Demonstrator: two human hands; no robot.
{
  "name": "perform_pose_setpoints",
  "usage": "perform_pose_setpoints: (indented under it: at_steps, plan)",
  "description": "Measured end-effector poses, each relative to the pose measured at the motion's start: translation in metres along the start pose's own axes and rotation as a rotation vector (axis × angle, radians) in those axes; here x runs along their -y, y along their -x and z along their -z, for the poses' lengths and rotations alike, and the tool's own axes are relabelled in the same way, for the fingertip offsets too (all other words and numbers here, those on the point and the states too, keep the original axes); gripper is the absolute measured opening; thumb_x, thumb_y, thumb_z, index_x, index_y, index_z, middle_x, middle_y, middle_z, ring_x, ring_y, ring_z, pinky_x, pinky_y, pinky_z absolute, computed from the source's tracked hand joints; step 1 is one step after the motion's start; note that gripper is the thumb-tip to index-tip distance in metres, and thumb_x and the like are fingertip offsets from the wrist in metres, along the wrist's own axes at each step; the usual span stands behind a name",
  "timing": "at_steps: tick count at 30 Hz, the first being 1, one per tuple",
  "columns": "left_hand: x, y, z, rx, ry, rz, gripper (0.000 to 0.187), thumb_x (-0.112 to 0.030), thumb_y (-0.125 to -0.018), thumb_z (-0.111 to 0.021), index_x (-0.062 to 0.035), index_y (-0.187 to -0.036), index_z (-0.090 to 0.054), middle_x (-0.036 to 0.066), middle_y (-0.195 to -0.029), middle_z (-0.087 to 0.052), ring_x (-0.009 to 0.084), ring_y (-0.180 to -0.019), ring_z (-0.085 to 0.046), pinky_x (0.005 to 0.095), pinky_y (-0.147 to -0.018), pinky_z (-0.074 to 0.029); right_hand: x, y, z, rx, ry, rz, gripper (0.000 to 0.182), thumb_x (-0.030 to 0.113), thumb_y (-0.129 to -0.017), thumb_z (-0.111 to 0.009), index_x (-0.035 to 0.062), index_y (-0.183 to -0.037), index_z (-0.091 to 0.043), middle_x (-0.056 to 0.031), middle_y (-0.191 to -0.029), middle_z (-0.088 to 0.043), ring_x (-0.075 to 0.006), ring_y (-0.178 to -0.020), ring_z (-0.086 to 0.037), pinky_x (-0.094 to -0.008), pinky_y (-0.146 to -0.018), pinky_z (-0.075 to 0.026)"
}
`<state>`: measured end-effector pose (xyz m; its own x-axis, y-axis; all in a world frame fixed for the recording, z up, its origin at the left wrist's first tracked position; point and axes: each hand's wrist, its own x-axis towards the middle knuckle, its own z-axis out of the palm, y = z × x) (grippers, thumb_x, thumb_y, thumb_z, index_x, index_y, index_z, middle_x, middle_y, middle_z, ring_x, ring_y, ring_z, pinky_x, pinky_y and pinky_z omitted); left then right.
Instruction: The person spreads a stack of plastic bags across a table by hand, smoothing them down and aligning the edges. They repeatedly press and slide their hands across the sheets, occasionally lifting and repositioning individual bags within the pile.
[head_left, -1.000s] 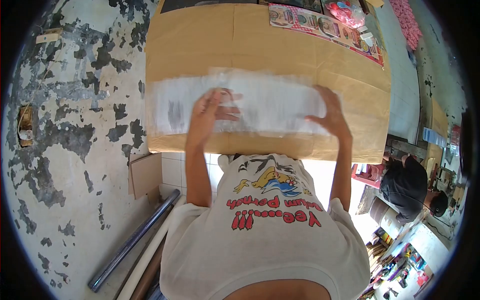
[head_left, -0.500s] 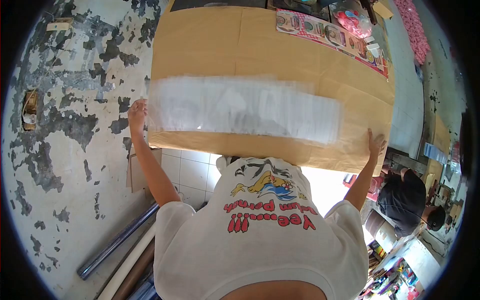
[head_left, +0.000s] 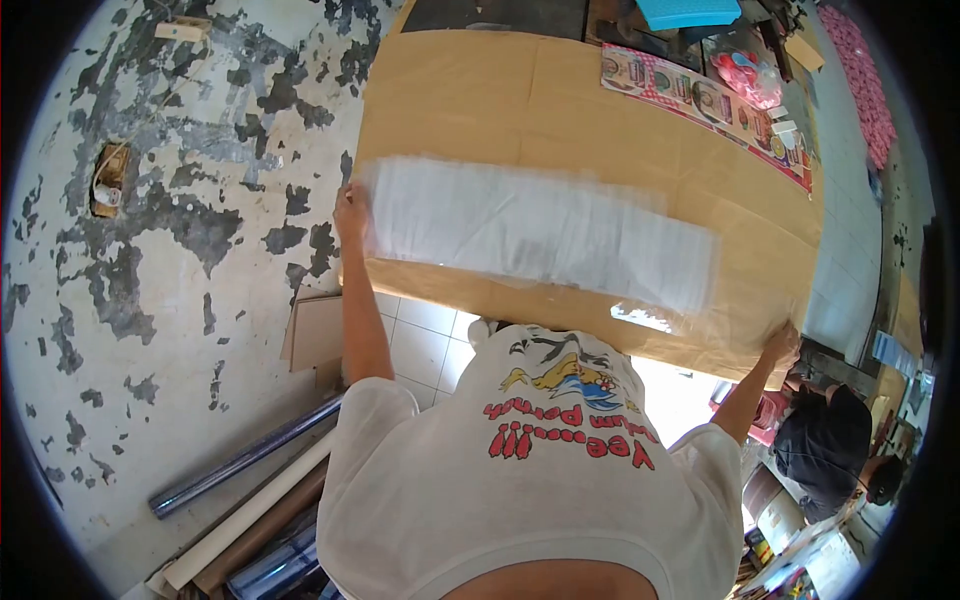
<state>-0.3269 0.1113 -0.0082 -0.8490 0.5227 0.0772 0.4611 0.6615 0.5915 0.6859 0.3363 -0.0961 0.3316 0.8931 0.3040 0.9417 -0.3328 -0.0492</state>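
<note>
Brown paper covers the table, with a long whitish, translucent strip lying across it. Over its front part a thin clear plastic sheet shows by a bright glare; most of its outline is hard to make out. At the left edge, beside the strip's end, my left hand is closed with curled fingers, seemingly on the sheet's edge. My right hand is closed at the front right corner, where the film shimmers near the fingertips. What exactly lies between the fingers is partly hidden.
A printed food banner, a pink plastic bag and a turquoise tray are at the far right. Peeling wall borders the left. Rolls lean at lower left. A person in black sits at right.
My right hand has moved toward me to the front corner, its spread fingers now closed. Glare has appeared on the front part. The view has shifted, and the turquoise tray shows at the top.
</note>
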Motion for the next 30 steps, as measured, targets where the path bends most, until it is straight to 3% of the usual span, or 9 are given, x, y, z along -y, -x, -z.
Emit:
perform_pose_setpoints:
  at_steps: [3,8,13,15,18,20,25,28,30]
  plan:
    - [0.016,-0.006,-0.019,-0.137,-0.222,-0.076,0.041,-0.042,-0.095,-0.055,-0.0099,-0.120,-0.058,0.018,-0.099,-0.067,0.0386,-0.090,-0.065,0.0475,-0.082,-0.051,0.086,0.003,0.115,0.069,-0.050,-0.440,0.047,0.054,-0.092,-0.057,0.0114,-0.095,-0.075,-0.0106,-0.096,-0.074,-0.0333,-0.090,-0.069,-0.0458,-0.075,-0.053]
    - [-0.109,0.052,0.020,-0.546,-0.393,-0.361,0.035,-0.030,-0.093,-0.061,-0.0078,-0.120,-0.062,0.015,-0.096,-0.068,0.0347,-0.080,-0.066,0.0457,-0.077,-0.053,0.100,-0.021,0.224,-0.068,-0.240,-0.095,0.046,0.047,-0.096,-0.056,0.0051,-0.085,-0.071,-0.0106,-0.076,-0.069,-0.0283,-0.070,-0.065,-0.0415,-0.064,-0.049]
    - [-0.254,0.159,0.012,0.893,0.774,-0.175,0.028,-0.026,-0.099,-0.058,0.0002,-0.108,-0.065,0.008,-0.092,-0.070,0.0137,-0.077,-0.065,0.0298,-0.070,-0.054,0.283,0.051,0.399,-0.087,-0.699,0.100,0.040,0.031,-0.101,-0.056,0.0012,-0.075,-0.064,0.0043,-0.061,-0.033,-0.0045,-0.056,-0.034,-0.0274,-0.050,-0.027]
    - [-0.293,0.193,0.010,1.335,0.991,-0.224,0.038,-0.035,-0.102,-0.054,0.0009,-0.112,-0.063,0.010,-0.102,-0.070,0.0158,-0.086,-0.068,0.0292,-0.076,-0.055,0.341,0.091,0.422,0.089,-0.947,0.192,0.029,0.022,-0.099,-0.059,0.0010,-0.082,-0.069,0.0064,-0.060,-0.044,-0.0028,-0.058,-0.041,-0.0242,-0.051,-0.031]
    - [-0.329,0.227,0.025,1.667,1.315,0.191,0.039,-0.033,-0.102,-0.052,0.0014,-0.120,-0.059,0.014,-0.110,-0.069,0.0205,-0.098,-0.068,0.0312,-0.085,-0.055,0.415,0.154,0.412,0.370,-0.962,0.632,0.009,0.006,-0.087,-0.067,0.0029,-0.094,-0.072,-0.0067,-0.081,-0.070,-0.0131,-0.065,-0.064,-0.0284,-0.060,-0.050]
    - [-0.323,0.226,0.025,1.640,1.204,0.175,0.041,-0.033,-0.102,-0.052,0.0018,-0.123,-0.056,0.016,-0.112,-0.068,0.0228,-0.103,-0.067,0.0321,-0.088,-0.054,0.453,0.185,0.393,0.705,-1.049,0.831,0.015,0.006,-0.082,-0.073,0.0035,-0.096,-0.068,-0.0122,-0.093,-0.068,-0.0248,-0.080,-0.065,-0.0341,-0.073,-0.053]
    - [-0.268,0.204,0.016,1.398,0.962,0.088,0.037,-0.028,-0.104,-0.049,0.0027,-0.123,-0.056,0.017,-0.111,-0.068,0.0234,-0.098,-0.068,0.0333,-0.084,-0.055,0.454,0.207,0.347,0.883,-1.058,1.114,0.029,0.014,-0.076,-0.080,0.0115,-0.102,-0.069,-0.0098,-0.112,-0.066,-0.0277,-0.112,-0.059,-0.0424,-0.101,-0.044]
    - [-0.251,0.194,0.018,1.283,0.845,-0.145,0.032,-0.024,-0.105,-0.045,0.0027,-0.120,-0.056,0.015,-0.108,-0.069,0.0220,-0.090,-0.070,0.0338,-0.079,-0.057,0.440,0.157,0.322,0.506,-0.787,0.989,0.054,0.020,-0.071,-0.084,0.0151,-0.120,-0.063,-0.0082,-0.140,-0.053,-0.0308,-0.132,-0.046,-0.0429,-0.110,-0.037]
    - [-0.252,0.182,0.022,1.258,0.810,-0.234,0.028,-0.019,-0.106,-0.042,0.0004,-0.119,-0.057,0.014,-0.108,-0.070,0.0212,-0.086,-0.070,0.0333,-0.076,-0.057,0.421,0.116,0.277,0.666,-0.911,0.885,0.079,0.024,-0.066,-0.088,0.0129,-0.137,-0.054,-0.0093,-0.145,-0.050,-0.0304,-0.138,-0.041,-0.0432,-0.113,-0.033]
